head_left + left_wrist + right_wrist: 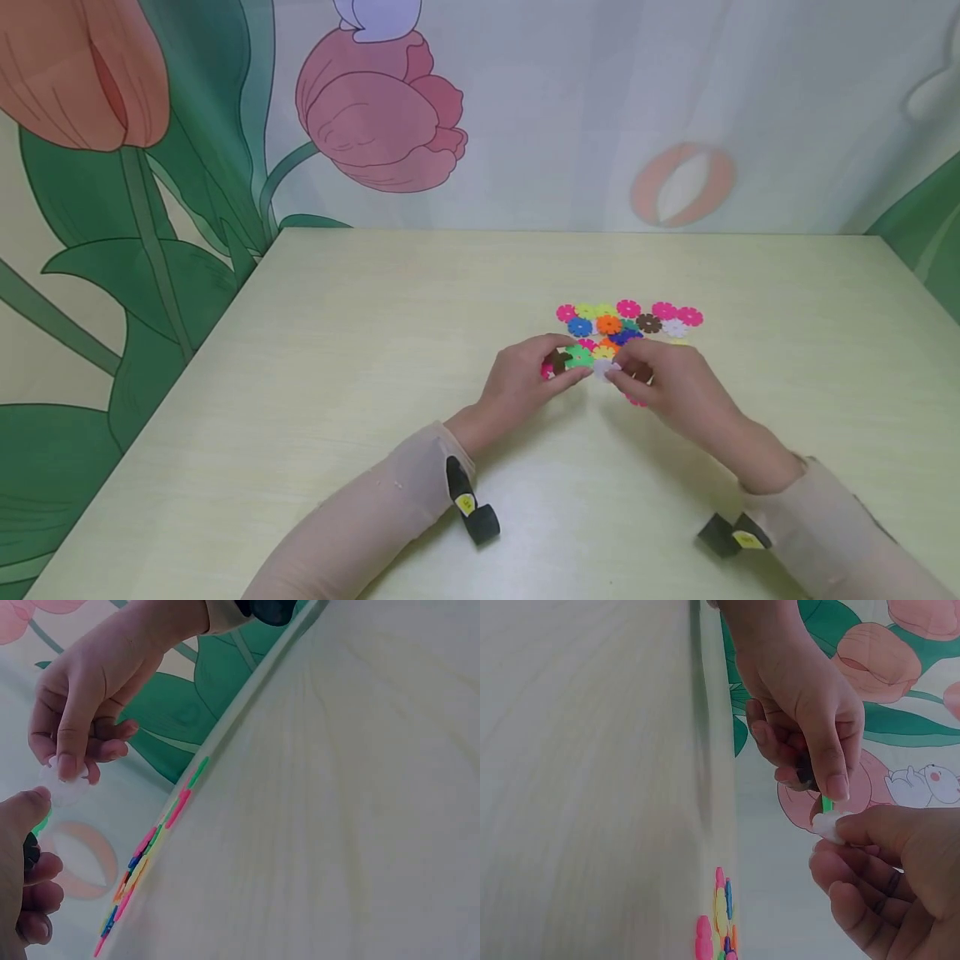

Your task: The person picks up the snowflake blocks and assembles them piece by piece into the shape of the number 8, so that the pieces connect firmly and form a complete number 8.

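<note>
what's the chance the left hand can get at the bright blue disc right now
Probably yes: the bright blue disc looks uncovered just beyond the left hand, but that hand holds a green disc, which it would likely have to put down first.

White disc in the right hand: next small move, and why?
Probably press the white disc edge-on into the green disc: the right hand pinches the white one, the left hand holds the green, and the edges look close.
</note>
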Tool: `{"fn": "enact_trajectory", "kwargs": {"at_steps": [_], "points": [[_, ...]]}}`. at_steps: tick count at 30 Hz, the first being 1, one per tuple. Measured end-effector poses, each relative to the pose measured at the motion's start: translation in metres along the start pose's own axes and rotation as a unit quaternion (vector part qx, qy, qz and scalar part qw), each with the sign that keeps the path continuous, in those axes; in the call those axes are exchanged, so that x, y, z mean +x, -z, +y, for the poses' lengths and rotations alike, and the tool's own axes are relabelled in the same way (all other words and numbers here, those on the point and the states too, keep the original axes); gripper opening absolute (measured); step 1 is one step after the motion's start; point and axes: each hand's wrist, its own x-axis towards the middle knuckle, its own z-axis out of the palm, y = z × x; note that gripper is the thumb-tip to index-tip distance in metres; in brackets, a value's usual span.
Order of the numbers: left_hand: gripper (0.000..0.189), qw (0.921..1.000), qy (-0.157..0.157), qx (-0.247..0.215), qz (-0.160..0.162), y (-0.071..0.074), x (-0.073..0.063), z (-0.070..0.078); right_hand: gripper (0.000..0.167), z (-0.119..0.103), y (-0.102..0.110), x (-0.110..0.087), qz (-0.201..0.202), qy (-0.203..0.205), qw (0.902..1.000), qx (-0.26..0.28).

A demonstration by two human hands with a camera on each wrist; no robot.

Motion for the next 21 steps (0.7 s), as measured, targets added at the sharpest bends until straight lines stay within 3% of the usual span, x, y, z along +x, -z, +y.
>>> {"fn": "enact_trajectory", "kwargs": {"at_steps": [7, 12, 16, 21], "points": [[0.039, 0.9998, 0.0, -0.009, -0.019, 0.0, 0.0, 0.004, 0.008, -0.003, -0.009, -0.001, 0.022, 0.011, 0.9993, -0.028], [0.038, 0.9998, 0.005, -0.017, -0.012, -0.001, -0.002, 0.006, 0.01, -0.006, -0.018, -0.003, 0.042, 0.027, 0.9982, -0.034], [0.036, 0.9996, 0.021, -0.017, -0.012, -0.002, -0.002, 0.008, 0.009, -0.004, -0.021, -0.002, 0.06, 0.03, 0.9977, -0.014], [0.041, 0.998, 0.052, 0.006, -0.037, -0.003, 0.0, 0.011, 0.005, 0.005, -0.02, 0.003, 0.075, 0.023, 0.9969, 0.008]]}}
